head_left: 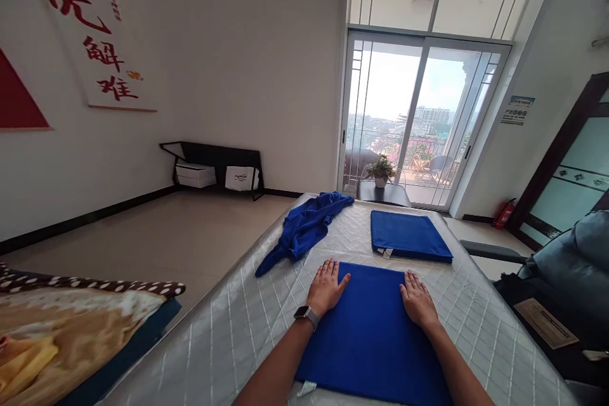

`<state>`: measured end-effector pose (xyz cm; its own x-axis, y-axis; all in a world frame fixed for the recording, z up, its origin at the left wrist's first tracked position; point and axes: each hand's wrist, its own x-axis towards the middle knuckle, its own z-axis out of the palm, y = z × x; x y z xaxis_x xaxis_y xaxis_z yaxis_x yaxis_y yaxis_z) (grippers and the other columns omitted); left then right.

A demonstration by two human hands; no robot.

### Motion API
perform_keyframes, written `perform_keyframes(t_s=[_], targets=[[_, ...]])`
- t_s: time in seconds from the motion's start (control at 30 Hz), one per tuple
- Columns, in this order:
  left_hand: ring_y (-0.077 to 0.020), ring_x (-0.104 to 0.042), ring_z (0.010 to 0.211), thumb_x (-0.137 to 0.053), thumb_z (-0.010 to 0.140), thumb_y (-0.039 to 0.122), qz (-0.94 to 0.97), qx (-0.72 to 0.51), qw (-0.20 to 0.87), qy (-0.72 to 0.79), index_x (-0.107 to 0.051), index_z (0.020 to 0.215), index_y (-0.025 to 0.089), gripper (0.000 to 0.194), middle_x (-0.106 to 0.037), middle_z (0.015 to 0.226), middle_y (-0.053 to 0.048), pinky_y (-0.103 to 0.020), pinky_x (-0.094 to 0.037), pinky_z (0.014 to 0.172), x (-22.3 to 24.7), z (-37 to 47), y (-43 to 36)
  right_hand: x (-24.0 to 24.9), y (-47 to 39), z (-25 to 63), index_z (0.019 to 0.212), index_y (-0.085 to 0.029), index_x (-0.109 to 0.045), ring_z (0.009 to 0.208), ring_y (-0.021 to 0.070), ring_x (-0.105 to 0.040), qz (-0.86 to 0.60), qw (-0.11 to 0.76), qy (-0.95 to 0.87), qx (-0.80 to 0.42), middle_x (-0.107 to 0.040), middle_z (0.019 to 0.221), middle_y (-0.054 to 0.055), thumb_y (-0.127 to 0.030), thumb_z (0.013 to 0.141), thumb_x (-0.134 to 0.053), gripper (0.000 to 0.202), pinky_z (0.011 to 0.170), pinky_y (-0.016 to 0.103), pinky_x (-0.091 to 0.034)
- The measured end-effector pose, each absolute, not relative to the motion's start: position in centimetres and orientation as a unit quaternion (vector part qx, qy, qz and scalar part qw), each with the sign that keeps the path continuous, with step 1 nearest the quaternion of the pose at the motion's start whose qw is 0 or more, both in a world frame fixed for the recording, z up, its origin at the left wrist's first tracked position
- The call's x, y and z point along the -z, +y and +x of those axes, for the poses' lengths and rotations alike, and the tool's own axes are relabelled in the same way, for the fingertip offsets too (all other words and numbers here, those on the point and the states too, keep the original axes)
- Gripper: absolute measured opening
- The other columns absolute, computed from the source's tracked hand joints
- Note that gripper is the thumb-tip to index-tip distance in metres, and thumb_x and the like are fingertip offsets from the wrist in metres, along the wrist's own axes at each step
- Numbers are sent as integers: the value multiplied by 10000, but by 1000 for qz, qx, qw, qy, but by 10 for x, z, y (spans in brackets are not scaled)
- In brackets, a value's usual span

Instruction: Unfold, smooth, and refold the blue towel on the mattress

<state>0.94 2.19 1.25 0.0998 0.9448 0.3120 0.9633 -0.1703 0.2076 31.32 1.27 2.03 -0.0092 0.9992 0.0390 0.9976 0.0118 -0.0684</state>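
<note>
A flat blue cloth [371,336] lies in front of me on the quilted silver mattress [228,317], a white tag at its near left corner. My left hand [327,287], with a watch on the wrist, rests flat on the cloth's far left corner, thumb spread from the fingers. On the far right corner lies my right hand [419,298], also flat with fingers stretched out. Beyond them sits a neat stack of folded blue cloths [409,235] with white tags at its near edge. A crumpled blue cloth [307,225] is heaped at the far left.
Left of the mattress is a bed or pile with a patterned blanket [95,317]. A potted plant [381,171] stands on a chair by the glass sliding door. Black shelving [219,155] is against the wall; a dark jacket [575,260] hangs at the right.
</note>
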Motion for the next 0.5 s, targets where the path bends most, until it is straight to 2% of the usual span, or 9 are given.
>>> perform_keyframes(t_s=[0.23,0.5], targets=[[-313,-331,1462,-98,969,661,-738,177,4,-652,-405,1490,36,870,-391,1562,-187,-473,-256,1199,-20,10,17,-32,6,308,1571,-92,-197,1515,172,-130,-705,27,-708,-17,-177,1645,80,-367,1002,-166,633,1219,363,-102],[-292,-279,1487,-94,973,650,-737,175,5,-653,-393,1505,68,843,-371,1579,-165,-455,-234,1207,-20,10,16,-29,-22,311,1572,-98,-199,1519,188,-114,-703,31,-710,-27,-184,1643,68,-401,996,-160,652,1224,391,-91]])
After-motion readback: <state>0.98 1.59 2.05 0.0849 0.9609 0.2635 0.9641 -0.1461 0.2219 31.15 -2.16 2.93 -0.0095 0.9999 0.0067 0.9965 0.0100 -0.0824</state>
